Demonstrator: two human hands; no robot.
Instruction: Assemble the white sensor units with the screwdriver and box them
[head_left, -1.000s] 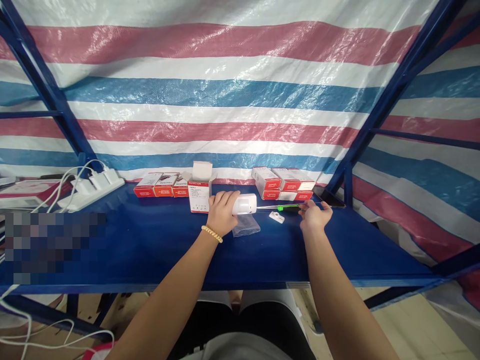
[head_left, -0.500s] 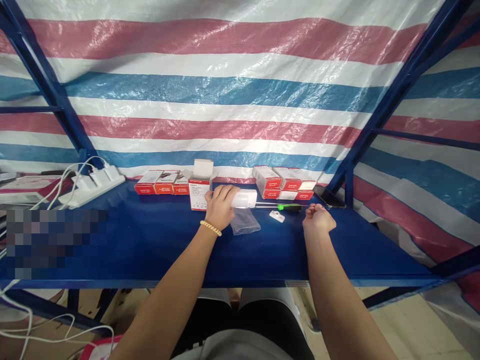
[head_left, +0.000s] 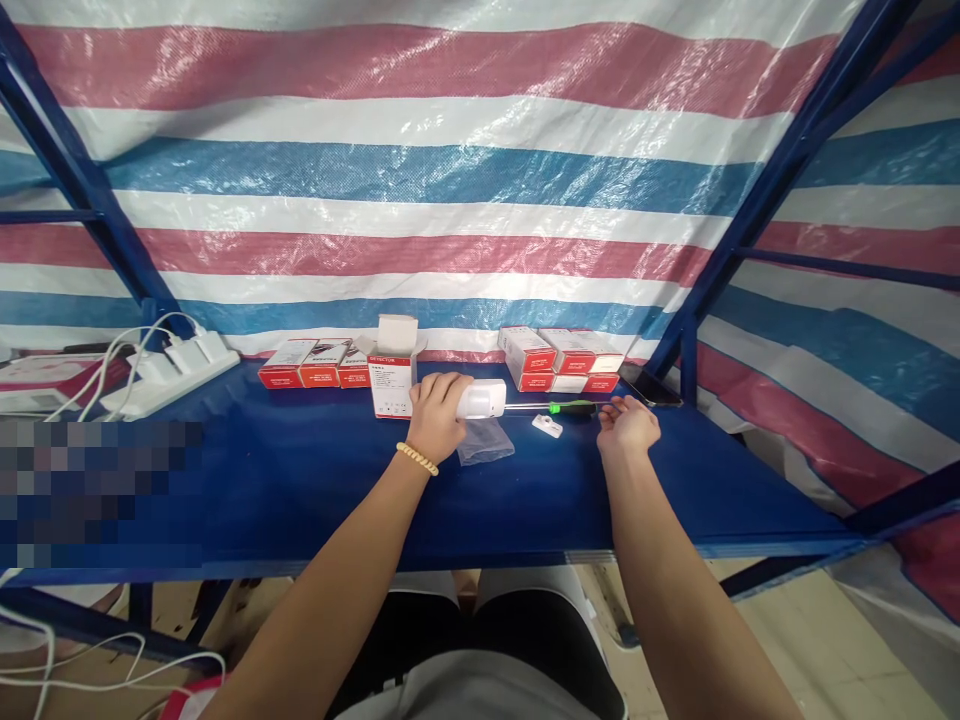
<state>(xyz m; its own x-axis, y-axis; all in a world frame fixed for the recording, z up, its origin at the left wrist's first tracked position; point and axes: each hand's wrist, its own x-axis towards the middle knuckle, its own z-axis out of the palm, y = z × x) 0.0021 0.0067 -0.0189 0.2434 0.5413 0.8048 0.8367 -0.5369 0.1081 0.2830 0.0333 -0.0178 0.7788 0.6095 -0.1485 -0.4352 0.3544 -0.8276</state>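
Note:
My left hand (head_left: 437,412) is closed around a white detector (head_left: 480,400), gripping its left end, and the other end points right. A screwdriver (head_left: 574,407) with a green and black handle lies on the table, its shaft toward the detector. My right hand (head_left: 628,425) is just right of the handle, palm turned up and fingers curled together; whatever it holds, if anything, is too small to make out. A small white plastic bracket (head_left: 547,426) sits in front of the screwdriver. Under the detector is a clear plastic bag (head_left: 486,442). An opened detector box (head_left: 391,385) stands left of my left hand.
Red and white boxes stand at the back, in a left row (head_left: 319,375) and a right stack (head_left: 536,360). A phone (head_left: 652,386) lies behind my right hand. On the left are a white power strip (head_left: 176,378) with cables and a blurred-out patch.
The whole view has shifted slightly. Both hands keep nearly the same positions, and the left still grips the detector. My right hand's fingers have moved a little.

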